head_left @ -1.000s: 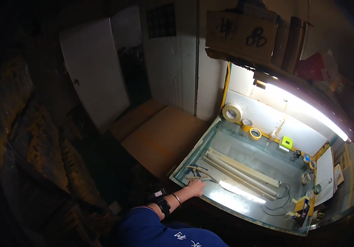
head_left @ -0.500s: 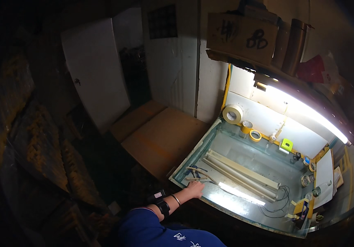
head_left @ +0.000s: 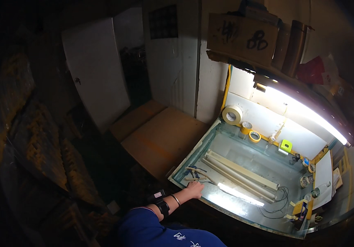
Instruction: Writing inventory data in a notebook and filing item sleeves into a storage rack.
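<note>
My left hand (head_left: 194, 189), with a bracelet and a black strapped device (head_left: 160, 206) on its arm, rests at the near edge of a glass-topped table (head_left: 242, 142). Its fingers look curled in; whatever may be in them is hidden. Just beyond it lie thin pale sticks and dark blue bits (head_left: 196, 169) near the left corner. Long cream-coloured strips (head_left: 242, 171) run side by side across the glass, with a loose dark cable (head_left: 283, 196) at their right end. My right hand is out of view.
Tape rolls (head_left: 232, 115) and a lime-green holder (head_left: 285, 145) line the table's back. Above hang a lit tube lamp (head_left: 308, 113) and a shelf with a cardboard box (head_left: 242, 38). Large flat cartons (head_left: 164, 138) lie left of the table; a white door (head_left: 97, 74) stands ajar behind.
Almost nothing differs. My left hand stays at the table's near edge, and the view has shifted only very slightly.
</note>
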`<state>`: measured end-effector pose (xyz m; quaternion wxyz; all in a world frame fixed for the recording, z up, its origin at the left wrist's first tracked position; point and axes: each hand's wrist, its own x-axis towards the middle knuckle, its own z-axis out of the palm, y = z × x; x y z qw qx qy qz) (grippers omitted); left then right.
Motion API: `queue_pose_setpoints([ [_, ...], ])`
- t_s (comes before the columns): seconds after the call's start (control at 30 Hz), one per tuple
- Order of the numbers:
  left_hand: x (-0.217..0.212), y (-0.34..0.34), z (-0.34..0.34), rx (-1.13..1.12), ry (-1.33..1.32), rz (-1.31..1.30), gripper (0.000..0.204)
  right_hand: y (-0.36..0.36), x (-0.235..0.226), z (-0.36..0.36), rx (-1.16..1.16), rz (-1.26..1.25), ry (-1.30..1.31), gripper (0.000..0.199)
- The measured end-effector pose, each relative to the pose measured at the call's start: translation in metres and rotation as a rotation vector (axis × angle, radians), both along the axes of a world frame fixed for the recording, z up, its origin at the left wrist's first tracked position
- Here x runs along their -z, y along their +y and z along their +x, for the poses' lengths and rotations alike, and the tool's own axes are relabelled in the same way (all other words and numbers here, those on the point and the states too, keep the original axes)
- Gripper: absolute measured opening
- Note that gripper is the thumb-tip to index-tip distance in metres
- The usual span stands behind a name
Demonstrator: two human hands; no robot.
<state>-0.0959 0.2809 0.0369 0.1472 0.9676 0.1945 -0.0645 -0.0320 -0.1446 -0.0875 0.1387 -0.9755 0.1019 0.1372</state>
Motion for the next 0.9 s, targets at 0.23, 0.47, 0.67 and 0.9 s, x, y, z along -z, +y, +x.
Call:
queue_pose_setpoints([
  [0.23,-0.001,-0.001,-0.016,0.002,0.042,-0.010,0.032,-0.018,0.002,-0.033,0.028,0.009,-0.011,0.070],
  [0.47,0.016,0.077,-0.012,-0.015,-0.027,-0.410,0.069,-0.125,0.058,-0.164,0.304,-0.024,-0.015,0.071],
  [0.67,-0.001,0.166,-0.029,-0.091,0.095,-0.080,0.087,-0.144,0.064,-0.221,0.366,-0.158,0.204,0.063],
  [0.9,0.011,0.170,0.003,0.184,0.260,-0.139,0.107,-0.102,0.039,-0.241,0.470,-0.281,0.282,0.063],
])
